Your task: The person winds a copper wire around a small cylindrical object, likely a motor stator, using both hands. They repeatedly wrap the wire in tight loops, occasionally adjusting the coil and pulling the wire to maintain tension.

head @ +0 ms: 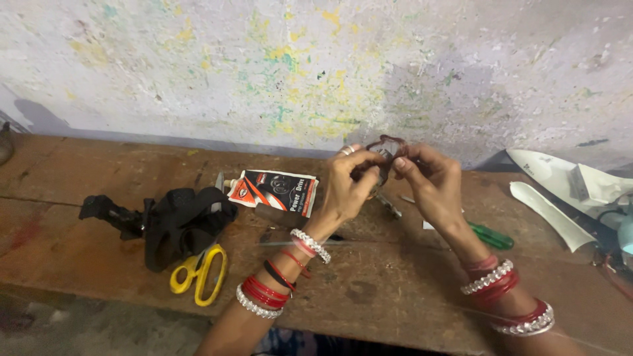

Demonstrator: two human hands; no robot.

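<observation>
Head view: two hands pinch a small dark reddish piece above a wooden bench.

Left hand (347, 181) and right hand (427, 179) meet at chest height, fingertips closed on the small dark piece (386, 150) from either side, so it sits between both grips, raised toward the eyes, probably for a closer look (what it is cannot be told). Below lie a squeezed glue tube (273, 192), yellow scissors (200, 271), a black strap (165, 221) and a green-handled screwdriver (491, 236) on the bench (369, 290), all near.
</observation>
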